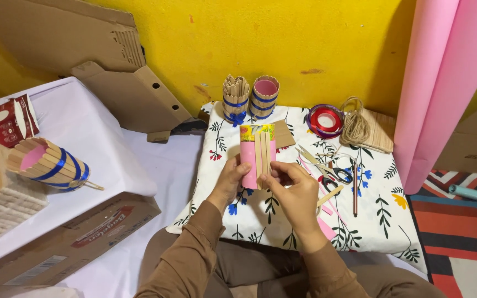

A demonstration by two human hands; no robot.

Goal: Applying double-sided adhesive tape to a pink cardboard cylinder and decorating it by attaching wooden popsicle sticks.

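Both hands, left hand and right hand, flank the pink tube.

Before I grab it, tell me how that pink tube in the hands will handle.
The pink tube looks like a hollow paper cylinder, so probably light and easy to crush. Only a few sticks cover it, so they may shift. Laid on its side, it would likely roll.

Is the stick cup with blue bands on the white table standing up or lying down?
Lying down. The stick cup rests on its side on the white table, its pink open mouth facing left toward the camera.
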